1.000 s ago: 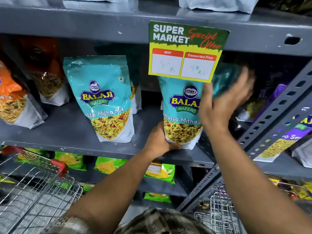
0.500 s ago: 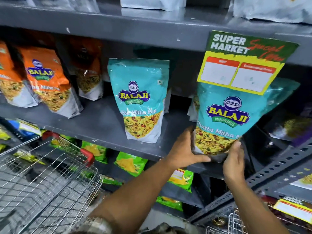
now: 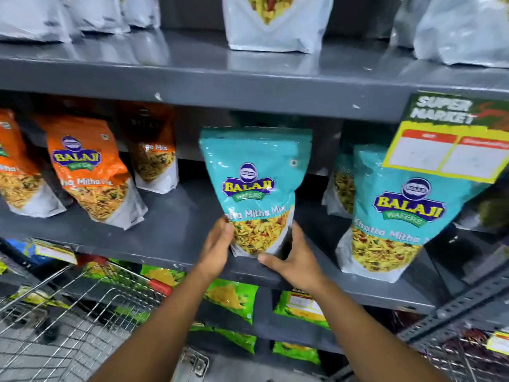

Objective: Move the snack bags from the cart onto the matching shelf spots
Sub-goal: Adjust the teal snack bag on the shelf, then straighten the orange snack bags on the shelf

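Observation:
A teal Balaji Khatta Mitha Mix bag (image 3: 254,172) stands upright on the grey middle shelf (image 3: 170,238). My left hand (image 3: 217,244) grips its lower left corner and my right hand (image 3: 292,257) cups its lower right corner and base. A second teal bag (image 3: 391,216) stands to the right on the same shelf, with another teal bag (image 3: 340,188) half hidden behind it. The wire cart (image 3: 68,321) sits at the lower left; I cannot tell whether bags lie inside it.
Orange Balaji bags (image 3: 88,172) fill the shelf's left part. A yellow and green price card (image 3: 451,139) hangs from the upper shelf edge at right. White-bottomed bags (image 3: 275,23) stand on the top shelf. Green snack bags (image 3: 231,296) lie on the lower shelf. A slotted upright (image 3: 454,307) runs lower right.
Both hands have left the right-hand teal bag, which now stands on the shelf, and have moved left onto the middle teal bag. The view has shifted left.

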Available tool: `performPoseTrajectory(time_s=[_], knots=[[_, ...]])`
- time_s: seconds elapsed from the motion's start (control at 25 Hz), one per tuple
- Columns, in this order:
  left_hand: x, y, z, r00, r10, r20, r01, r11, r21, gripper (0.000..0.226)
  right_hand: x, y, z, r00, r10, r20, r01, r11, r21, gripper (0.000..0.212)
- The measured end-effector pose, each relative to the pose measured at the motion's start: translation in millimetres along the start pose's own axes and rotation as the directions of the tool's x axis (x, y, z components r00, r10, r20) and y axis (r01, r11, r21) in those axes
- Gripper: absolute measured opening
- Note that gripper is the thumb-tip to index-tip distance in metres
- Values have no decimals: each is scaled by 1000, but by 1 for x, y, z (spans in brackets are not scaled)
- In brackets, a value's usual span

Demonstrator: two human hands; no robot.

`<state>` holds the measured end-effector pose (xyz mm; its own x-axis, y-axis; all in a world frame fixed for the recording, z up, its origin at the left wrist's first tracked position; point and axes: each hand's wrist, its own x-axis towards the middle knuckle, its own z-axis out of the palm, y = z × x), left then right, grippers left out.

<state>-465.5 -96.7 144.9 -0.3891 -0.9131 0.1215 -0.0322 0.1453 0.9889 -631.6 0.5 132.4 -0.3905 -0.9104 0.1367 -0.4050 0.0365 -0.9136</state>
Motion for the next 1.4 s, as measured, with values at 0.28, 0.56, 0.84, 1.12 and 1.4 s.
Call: performPoseTrajectory(time_s=[0.28, 0.56, 0.84, 1.12, 1.4], knots=[[10, -33, -12, 970, -94, 224, 63, 988, 141, 97, -4, -19, 1, 988, -39, -148, 61, 987, 149, 73], [26, -31, -19, 960, -72, 270, -46, 913, 405, 95, 82, -152, -54, 933, -99, -347, 155, 978, 137, 19], [24, -23, -18, 952, -7, 306, -114, 919, 377, 95, 62, -125, -40, 735, -97, -671, 319, 923, 216, 40], [-9, -7, -107, 972, 214, -97, -190, 959, 211, 83, -46, -36, 62, 906, -368, -209, 323, 920, -223, 31], [42, -10, -324, 943, -130, -307, 233, 916, 328, 125, 41, -85, 226, 869, -314, 383, 403, 898, -177, 57]])
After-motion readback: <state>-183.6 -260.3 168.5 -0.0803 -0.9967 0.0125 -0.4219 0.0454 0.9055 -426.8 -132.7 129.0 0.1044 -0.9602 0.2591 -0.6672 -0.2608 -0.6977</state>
